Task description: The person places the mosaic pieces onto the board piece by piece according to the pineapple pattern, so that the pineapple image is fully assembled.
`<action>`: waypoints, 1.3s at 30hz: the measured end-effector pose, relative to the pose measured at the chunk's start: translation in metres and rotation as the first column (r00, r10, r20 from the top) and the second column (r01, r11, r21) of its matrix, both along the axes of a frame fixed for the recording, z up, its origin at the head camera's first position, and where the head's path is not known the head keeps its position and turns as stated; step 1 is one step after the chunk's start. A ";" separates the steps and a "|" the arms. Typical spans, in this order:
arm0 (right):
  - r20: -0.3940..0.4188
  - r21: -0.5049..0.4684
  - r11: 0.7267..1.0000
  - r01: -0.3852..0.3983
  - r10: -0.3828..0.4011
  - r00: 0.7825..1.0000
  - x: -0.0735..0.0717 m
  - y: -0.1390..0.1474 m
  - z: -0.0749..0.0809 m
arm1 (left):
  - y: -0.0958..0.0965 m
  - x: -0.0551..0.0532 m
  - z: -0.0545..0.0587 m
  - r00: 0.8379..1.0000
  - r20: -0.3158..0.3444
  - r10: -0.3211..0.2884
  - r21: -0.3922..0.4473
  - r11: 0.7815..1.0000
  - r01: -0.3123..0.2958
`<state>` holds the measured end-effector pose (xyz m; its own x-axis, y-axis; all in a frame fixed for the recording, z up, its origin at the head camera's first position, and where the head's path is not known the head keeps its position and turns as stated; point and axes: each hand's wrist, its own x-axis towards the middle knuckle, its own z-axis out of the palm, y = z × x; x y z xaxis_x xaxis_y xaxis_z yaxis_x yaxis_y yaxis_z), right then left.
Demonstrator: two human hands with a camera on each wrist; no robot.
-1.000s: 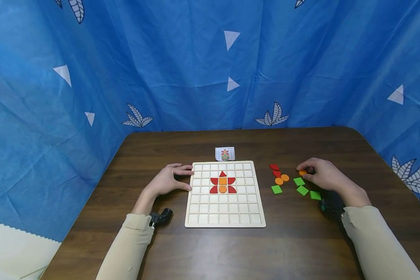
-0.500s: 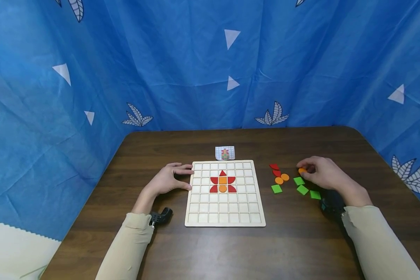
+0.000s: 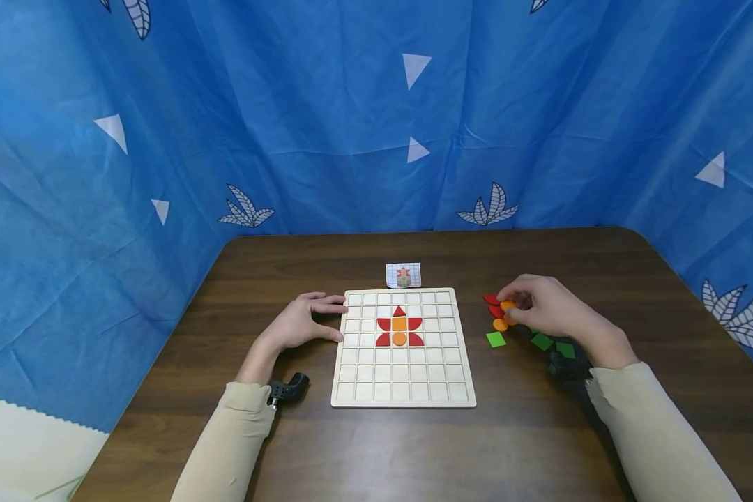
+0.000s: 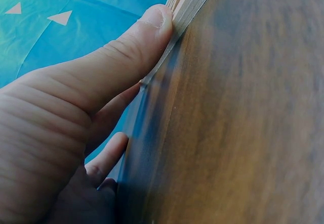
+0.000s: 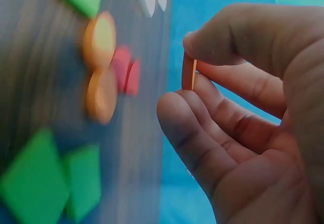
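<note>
My right hand pinches an orange disc between thumb and fingers, held above the loose pieces right of the board. In the right wrist view the disc is seen edge-on, apart from two orange discs lying on the table. The left hand rests with thumb and fingertips at the left edge of the gridded wooden board; its thumb lies against that edge in the left wrist view. On the board, a red triangle, an orange square, an orange disc and several red pieces form a figure.
A small printed pattern card lies behind the board. Red pieces and a green square lie to its right, with more green squares partly under my right wrist. A blue curtain hangs behind the table.
The right hand has lifted the farthest orange disc off the table and moved left with it, over the other orange discs. The left hand and the board have stayed in place.
</note>
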<state>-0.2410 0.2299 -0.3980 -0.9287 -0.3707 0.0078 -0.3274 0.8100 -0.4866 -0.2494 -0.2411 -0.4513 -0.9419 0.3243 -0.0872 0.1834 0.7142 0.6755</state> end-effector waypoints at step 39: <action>0.010 -0.058 0.859 -0.509 0.511 0.860 0.015 -0.174 -0.011 | -0.002 -0.003 -0.001 1.000 -0.012 -0.020 0.004 1.000 0.020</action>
